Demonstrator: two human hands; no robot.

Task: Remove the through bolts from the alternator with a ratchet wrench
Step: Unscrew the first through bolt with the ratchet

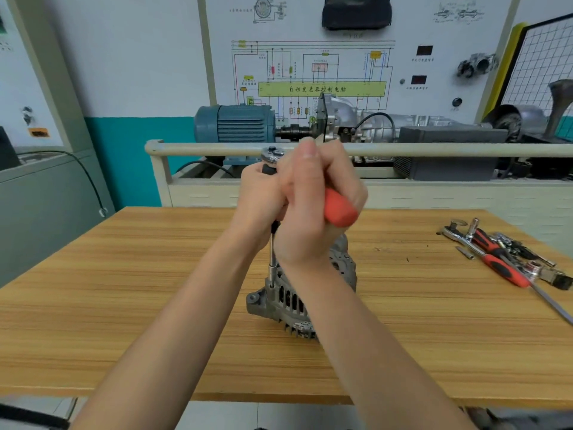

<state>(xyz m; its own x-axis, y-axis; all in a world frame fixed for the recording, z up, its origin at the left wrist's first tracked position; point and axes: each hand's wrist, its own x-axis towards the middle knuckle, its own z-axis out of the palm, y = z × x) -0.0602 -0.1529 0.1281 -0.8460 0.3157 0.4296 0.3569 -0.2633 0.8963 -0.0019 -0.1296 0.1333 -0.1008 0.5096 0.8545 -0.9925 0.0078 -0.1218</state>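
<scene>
Forearms nearest, reaching forward over counter. Right hand wrapped round red handle of ratchet wrench. Left hand curled round black top of extension bar, just below ratchet head. Alternator directly under both hands, bar tip seated at housing edge, on through bolt presumably. Keep bar vertical, press down with left hand, swing handle in short arcs, avoid socket slipping off. Spare tools well right of right hand.

Grey alternator on table, red-handled ratchet wrench upright above.
</scene>
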